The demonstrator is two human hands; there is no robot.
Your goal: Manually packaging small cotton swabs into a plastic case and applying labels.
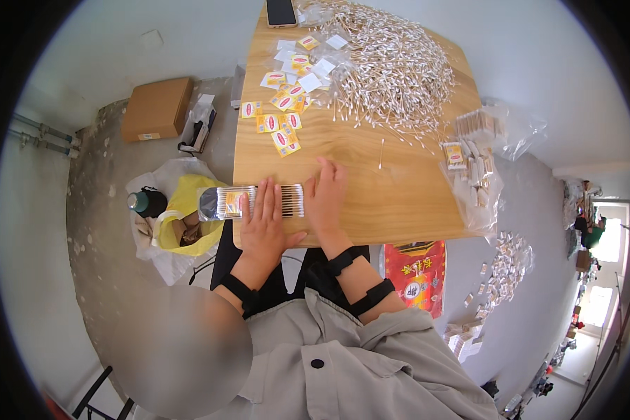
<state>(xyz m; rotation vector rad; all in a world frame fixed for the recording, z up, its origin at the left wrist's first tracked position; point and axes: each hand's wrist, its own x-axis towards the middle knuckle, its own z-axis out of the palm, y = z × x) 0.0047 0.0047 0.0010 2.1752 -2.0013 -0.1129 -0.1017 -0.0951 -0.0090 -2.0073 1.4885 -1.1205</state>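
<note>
**Wooden tabletop with a heap of cotton swabs**

The far right part of the tabletop is covered by the heap. On the floor at the left, a cardboard box and a yellow bag are seen. Along the tabletop's right edge, small filled packets are gathered in clear plastic.

The left hand is laid flat, fingers straight, across a clear sleeve and a row of swabs lined up at the near left edge; nothing is gripped. The right hand is placed on edge beside the row's right end, fingers loosely bent and nothing seen held; whether the swabs are touched cannot be told.

A phone is set at the far left corner. Yellow-and-white cards are scattered nearer. A single swab is left apart, below the heap.
</note>
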